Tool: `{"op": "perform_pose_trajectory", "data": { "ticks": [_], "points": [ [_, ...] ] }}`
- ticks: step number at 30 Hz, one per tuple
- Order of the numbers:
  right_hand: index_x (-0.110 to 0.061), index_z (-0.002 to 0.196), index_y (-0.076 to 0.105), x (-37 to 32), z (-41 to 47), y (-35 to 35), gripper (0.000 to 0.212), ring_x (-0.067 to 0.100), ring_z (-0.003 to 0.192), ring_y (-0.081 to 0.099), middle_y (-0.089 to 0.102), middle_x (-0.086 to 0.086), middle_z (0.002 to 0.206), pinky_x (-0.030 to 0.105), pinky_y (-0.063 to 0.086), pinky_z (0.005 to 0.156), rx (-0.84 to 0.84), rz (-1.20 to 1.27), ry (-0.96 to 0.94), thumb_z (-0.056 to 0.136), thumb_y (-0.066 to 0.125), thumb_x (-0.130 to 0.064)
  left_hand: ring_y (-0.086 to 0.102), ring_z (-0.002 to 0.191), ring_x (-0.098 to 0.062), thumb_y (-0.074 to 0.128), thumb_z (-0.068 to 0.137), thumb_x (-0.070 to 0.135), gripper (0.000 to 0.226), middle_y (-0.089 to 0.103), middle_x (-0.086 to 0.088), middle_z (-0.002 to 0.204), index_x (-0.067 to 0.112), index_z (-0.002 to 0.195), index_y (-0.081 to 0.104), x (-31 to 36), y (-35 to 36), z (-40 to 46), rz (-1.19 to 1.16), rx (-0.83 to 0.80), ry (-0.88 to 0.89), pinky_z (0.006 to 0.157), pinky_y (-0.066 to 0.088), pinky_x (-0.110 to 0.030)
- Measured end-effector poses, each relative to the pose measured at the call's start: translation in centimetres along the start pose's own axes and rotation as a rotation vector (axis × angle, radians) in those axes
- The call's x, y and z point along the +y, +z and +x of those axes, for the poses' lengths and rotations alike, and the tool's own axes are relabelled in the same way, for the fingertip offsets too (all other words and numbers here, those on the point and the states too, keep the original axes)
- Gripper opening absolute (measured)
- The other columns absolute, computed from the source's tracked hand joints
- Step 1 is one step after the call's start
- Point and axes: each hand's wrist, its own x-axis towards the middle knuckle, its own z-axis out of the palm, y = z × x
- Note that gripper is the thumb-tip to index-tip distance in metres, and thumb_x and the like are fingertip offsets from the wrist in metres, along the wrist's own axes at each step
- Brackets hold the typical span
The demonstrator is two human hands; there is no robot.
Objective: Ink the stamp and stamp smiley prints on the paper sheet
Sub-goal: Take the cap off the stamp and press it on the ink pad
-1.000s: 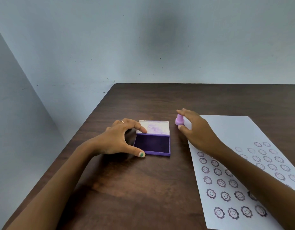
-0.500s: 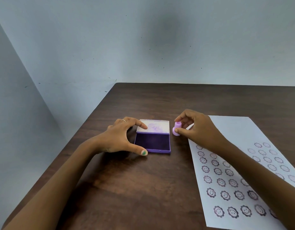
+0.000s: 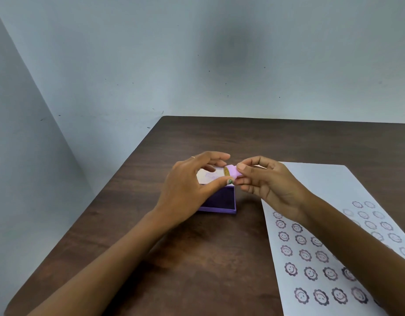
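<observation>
A small pink stamp [image 3: 231, 173] is held sideways above the open purple ink pad [image 3: 222, 201], its yellowish face turned left. My right hand [image 3: 269, 187] pinches its right end. My left hand [image 3: 189, 188] touches its left end with thumb and forefinger and covers much of the pad and its white lid [image 3: 207, 175]. The white paper sheet [image 3: 329, 238] lies on the right, with several rows of smiley prints; my right forearm hides some.
The dark wooden table [image 3: 197, 270] stands in a corner, with pale walls behind and to the left. Its left edge runs diagonally close to my left forearm. Bare wood shows behind the pad and in front of it.
My right hand has lifted the stamp off the table and tipped it sideways over the ink pad. My left hand has left the pad's edge and risen to meet the stamp.
</observation>
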Motion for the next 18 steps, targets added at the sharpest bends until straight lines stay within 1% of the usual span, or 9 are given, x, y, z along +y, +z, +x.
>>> {"op": "perform_pose_trajectory", "data": {
  "ticks": [2, 4, 6, 7, 9, 11, 14, 16, 18],
  "points": [
    [-0.01, 0.089, 0.066, 0.2, 0.0, 0.2, 0.024, 0.016, 0.069, 0.07, 0.075, 0.007, 0.077, 0.02, 0.055, 0.056, -0.016, 0.052, 0.022, 0.067, 0.068, -0.019, 0.064, 0.087, -0.002, 0.069, 0.076, 0.047, 0.038, 0.069, 0.016, 0.103, 0.031, 0.11, 0.064, 0.1, 0.1, -0.2, 0.037, 0.008, 0.008, 0.079, 0.054, -0.033],
    [-0.01, 0.092, 0.067, 0.4, 0.0, 0.3, 0.026, 0.018, 0.074, 0.071, 0.075, 0.008, 0.083, 0.021, 0.055, 0.058, -0.017, 0.077, 0.044, 0.067, 0.068, -0.02, 0.064, 0.084, -0.002, 0.071, 0.075, 0.045, 0.036, 0.07, 0.015, 0.1, 0.028, 0.107, 0.067, 0.3, 0.0, -0.2, 0.055, 0.023, 0.002, 0.077, 0.055, -0.032],
    [-0.01, 0.092, 0.067, 0.5, 0.1, 0.3, 0.027, 0.018, 0.075, 0.071, 0.075, 0.009, 0.084, 0.02, 0.055, 0.058, -0.014, 0.099, 0.053, 0.068, 0.067, -0.019, 0.065, 0.084, -0.003, 0.072, 0.073, 0.046, 0.038, 0.072, 0.014, 0.096, 0.027, 0.105, 0.069, 0.4, -0.1, -0.3, 0.087, 0.033, 0.004, 0.08, 0.053, -0.033],
    [-0.009, 0.092, 0.067, 0.6, 0.1, 0.4, 0.026, 0.018, 0.074, 0.071, 0.075, 0.009, 0.084, 0.02, 0.055, 0.058, -0.011, 0.108, 0.05, 0.068, 0.067, -0.019, 0.064, 0.084, -0.002, 0.072, 0.072, 0.047, 0.037, 0.072, 0.014, 0.094, 0.028, 0.104, 0.07, 0.4, -0.1, -0.4, 0.114, 0.048, 0.005, 0.084, 0.049, -0.032],
    [-0.008, 0.09, 0.067, 0.7, 0.1, 0.4, 0.025, 0.017, 0.073, 0.071, 0.076, 0.007, 0.081, 0.02, 0.055, 0.058, -0.002, 0.119, 0.029, 0.067, 0.066, -0.017, 0.06, 0.086, 0.001, 0.072, 0.072, 0.046, 0.033, 0.071, 0.016, 0.089, 0.032, 0.102, 0.07, 0.5, 0.0, -0.6, 0.154, 0.103, -0.006, 0.092, 0.037, -0.023],
    [-0.007, 0.089, 0.067, 0.7, 0.1, 0.5, 0.024, 0.016, 0.072, 0.071, 0.076, 0.005, 0.079, 0.019, 0.055, 0.059, 0.008, 0.135, -0.002, 0.066, 0.066, -0.015, 0.057, 0.088, 0.007, 0.072, 0.074, 0.042, 0.031, 0.071, 0.017, 0.089, 0.032, 0.103, 0.07, 0.7, -0.1, -0.6, 0.148, 0.132, -0.013, 0.095, 0.028, -0.015],
    [-0.005, 0.09, 0.066, 0.6, 0.0, 0.6, 0.026, 0.017, 0.073, 0.072, 0.076, 0.004, 0.078, 0.019, 0.056, 0.059, 0.013, 0.163, -0.03, 0.065, 0.066, -0.012, 0.059, 0.085, 0.008, 0.073, 0.074, 0.039, 0.033, 0.067, 0.02, 0.088, 0.031, 0.105, 0.069, 1.0, -0.2, -0.4, 0.139, 0.125, -0.018, 0.103, 0.024, -0.016],
    [-0.005, 0.09, 0.065, 0.6, 0.0, 0.7, 0.026, 0.017, 0.075, 0.072, 0.076, 0.003, 0.078, 0.019, 0.056, 0.06, 0.013, 0.168, -0.049, 0.065, 0.066, -0.01, 0.061, 0.084, 0.006, 0.073, 0.073, 0.039, 0.033, 0.065, 0.023, 0.086, 0.032, 0.104, 0.069, 1.2, -0.3, -0.3, 0.12, 0.12, -0.024, 0.105, 0.024, -0.018],
    [-0.005, 0.089, 0.065, 0.6, -0.1, 0.8, 0.026, 0.018, 0.077, 0.072, 0.076, 0.004, 0.079, 0.02, 0.057, 0.062, 0.01, 0.169, -0.076, 0.064, 0.066, -0.009, 0.063, 0.084, 0.004, 0.074, 0.074, 0.037, 0.029, 0.067, 0.022, 0.086, 0.03, 0.102, 0.07, 1.3, -0.3, -0.3, 0.077, 0.121, -0.042, 0.105, 0.024, -0.018]
  ]
}}
